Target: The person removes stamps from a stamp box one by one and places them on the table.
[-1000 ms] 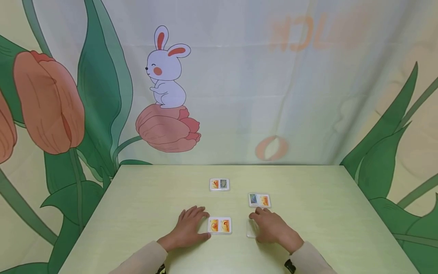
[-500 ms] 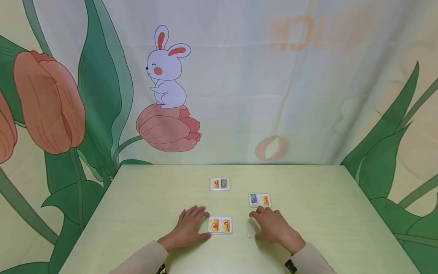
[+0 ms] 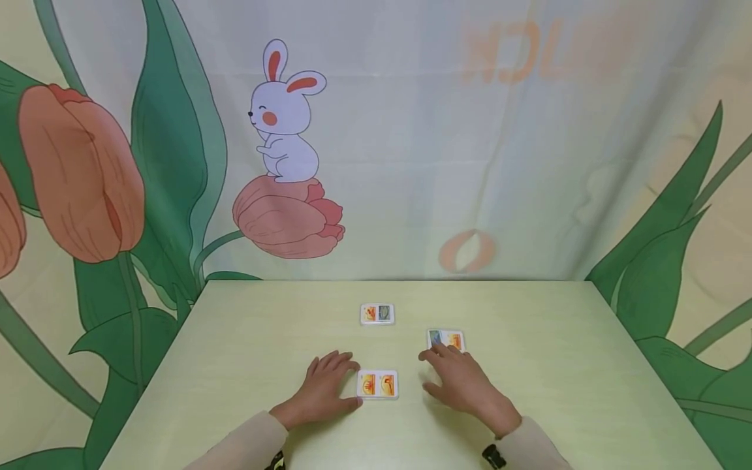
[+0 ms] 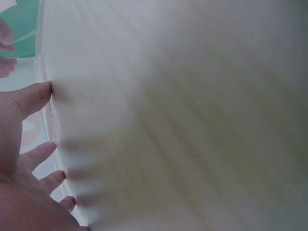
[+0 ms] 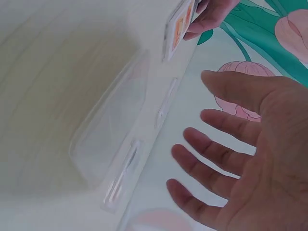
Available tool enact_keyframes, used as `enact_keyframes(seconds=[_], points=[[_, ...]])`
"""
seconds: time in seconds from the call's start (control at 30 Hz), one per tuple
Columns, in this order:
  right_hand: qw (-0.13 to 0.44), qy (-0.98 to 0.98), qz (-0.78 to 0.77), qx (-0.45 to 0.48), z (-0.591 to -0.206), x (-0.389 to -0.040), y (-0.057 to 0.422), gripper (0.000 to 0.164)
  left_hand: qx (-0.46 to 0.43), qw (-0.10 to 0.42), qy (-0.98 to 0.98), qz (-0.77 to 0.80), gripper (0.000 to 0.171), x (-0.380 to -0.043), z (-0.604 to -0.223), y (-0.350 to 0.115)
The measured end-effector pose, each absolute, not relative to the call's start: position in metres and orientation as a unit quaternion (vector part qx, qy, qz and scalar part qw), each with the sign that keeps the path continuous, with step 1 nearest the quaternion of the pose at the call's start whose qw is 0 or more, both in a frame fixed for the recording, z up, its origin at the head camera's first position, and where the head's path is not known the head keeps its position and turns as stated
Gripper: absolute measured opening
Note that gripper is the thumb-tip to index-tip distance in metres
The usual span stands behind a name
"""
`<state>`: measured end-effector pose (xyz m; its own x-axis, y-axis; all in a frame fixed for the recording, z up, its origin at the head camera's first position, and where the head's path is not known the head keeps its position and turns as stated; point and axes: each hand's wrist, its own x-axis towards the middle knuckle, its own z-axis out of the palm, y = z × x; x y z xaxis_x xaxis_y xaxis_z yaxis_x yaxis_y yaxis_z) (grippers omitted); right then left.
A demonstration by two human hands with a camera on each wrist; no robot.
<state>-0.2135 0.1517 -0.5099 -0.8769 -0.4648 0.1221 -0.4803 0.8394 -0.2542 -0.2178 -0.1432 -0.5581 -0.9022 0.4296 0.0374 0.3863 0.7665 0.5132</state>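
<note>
My left hand [image 3: 329, 390] rests on the table with spread fingers. Its thumb and forefinger touch the left corners of a small flat clear-edged case [image 3: 378, 384] bearing two orange pictures. My right hand [image 3: 464, 382] hovers to the right with fingers apart and nothing held; its fingers stay well off the table in the right wrist view. Near it lies a rounded, see-through plastic piece [image 5: 113, 120], mostly hidden by the hand in the head view. Beyond the right fingertips is a case with one blue-grey and one orange picture [image 3: 446, 338], partly covered.
Farther back on the pale table [image 3: 264, 326] lies another small case [image 3: 377, 314] with an orange and a grey picture. A curtain [image 3: 399, 163] printed with tulips and a rabbit hangs behind the table's far edge.
My right hand has lifted off the see-through plastic piece and shifted slightly forward, partly covering the case ahead of it. The left hand has stayed in place.
</note>
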Motion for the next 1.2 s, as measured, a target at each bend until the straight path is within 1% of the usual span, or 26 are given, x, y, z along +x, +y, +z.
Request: enact_keyframes(seconds=[0.2, 0.33, 0.73, 1.2], points=[[0.047, -0.948, 0.195, 0.245, -0.516, -0.217, 0.141, 0.042, 0.214, 0.044, 0.941, 0.260, 0.058, -0.218, -0.558, -0.144], [0.045, -0.943, 0.229, 0.236, -0.519, -0.218, 0.135, 0.040, 0.216, 0.046, 0.940, 0.261, 0.059, -0.219, -0.559, -0.144], [0.012, -0.928, 0.313, 0.200, -0.531, -0.225, 0.118, 0.029, 0.216, 0.044, 0.939, 0.262, 0.058, -0.218, -0.558, -0.144], [-0.040, -0.938, 0.297, 0.171, -0.540, -0.229, 0.098, 0.025, 0.218, 0.053, 0.940, 0.258, 0.057, -0.217, -0.554, -0.143]])
